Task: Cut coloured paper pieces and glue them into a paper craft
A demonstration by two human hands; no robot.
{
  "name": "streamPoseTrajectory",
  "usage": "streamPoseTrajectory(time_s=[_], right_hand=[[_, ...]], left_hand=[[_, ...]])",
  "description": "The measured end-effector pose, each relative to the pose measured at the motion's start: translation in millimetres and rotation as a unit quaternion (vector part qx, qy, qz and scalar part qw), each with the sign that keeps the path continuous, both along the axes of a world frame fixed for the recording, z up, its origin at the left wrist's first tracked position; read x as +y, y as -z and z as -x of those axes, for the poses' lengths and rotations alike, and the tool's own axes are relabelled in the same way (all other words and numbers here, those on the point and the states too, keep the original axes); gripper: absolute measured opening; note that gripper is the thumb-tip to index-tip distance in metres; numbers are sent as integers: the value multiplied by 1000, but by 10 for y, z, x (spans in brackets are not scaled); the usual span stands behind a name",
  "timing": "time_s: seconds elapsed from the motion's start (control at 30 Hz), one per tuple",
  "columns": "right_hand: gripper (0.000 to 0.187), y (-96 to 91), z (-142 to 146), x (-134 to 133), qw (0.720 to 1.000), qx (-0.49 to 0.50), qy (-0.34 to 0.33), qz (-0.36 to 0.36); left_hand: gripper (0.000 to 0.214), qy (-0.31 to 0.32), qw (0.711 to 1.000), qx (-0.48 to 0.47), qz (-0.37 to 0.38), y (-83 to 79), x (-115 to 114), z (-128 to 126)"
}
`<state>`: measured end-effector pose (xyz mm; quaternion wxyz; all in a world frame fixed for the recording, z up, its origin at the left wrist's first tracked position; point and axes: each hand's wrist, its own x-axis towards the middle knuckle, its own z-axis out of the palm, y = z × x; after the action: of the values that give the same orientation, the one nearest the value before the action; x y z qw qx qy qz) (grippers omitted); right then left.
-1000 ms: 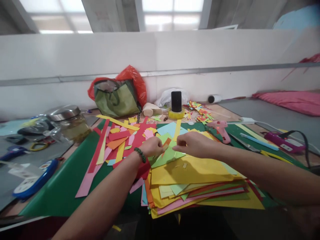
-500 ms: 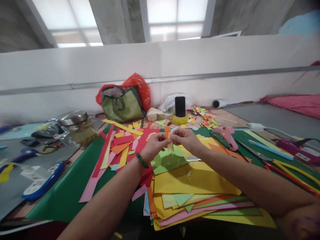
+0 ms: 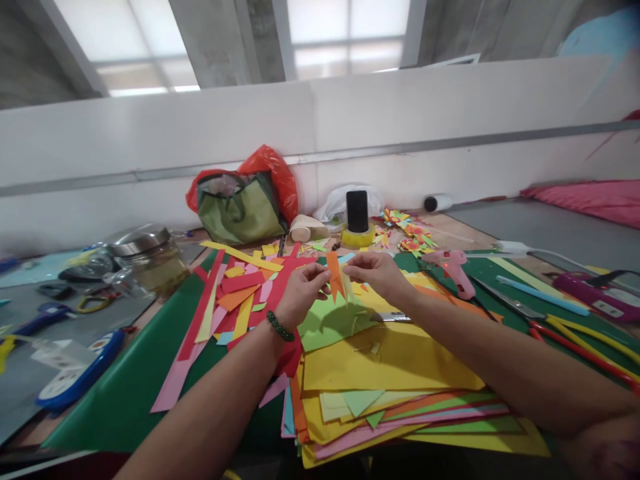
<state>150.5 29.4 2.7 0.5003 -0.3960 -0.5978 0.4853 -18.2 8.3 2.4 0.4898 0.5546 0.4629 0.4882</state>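
Orange paper (image 3: 333, 268) newly upright, jar (image 3: 164, 272) lidded

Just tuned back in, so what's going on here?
A person's bare left hand pinches an orange paper strip with a zigzag-cut end, held above a light green paper sheet on a multicoloured paper stack. The right hand is close beside the strip; whether its fingertips grip anything is unclear. Red, pink and yellow paper scraps lie to the left. The red-and-yellow-handled metal scissors and pink glue gun lie to the right.
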Motion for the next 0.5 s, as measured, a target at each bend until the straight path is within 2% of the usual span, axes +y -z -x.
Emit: streamPoseTrajectory(time_s=[0.2, 0.3, 0.5], right_hand=[[38, -74, -23, -9, 1000, 25, 2, 9], [36, -65, -24, -13, 1000, 16, -2, 8], [36, -26, -31, 22, 999, 10, -6, 52]], left_hand=[[27, -3, 999, 28, -26, -3, -20, -30], [25, 7, 999, 38, -33, 6, -33, -54], [24, 27, 997, 58, -31, 25, -42, -68]])
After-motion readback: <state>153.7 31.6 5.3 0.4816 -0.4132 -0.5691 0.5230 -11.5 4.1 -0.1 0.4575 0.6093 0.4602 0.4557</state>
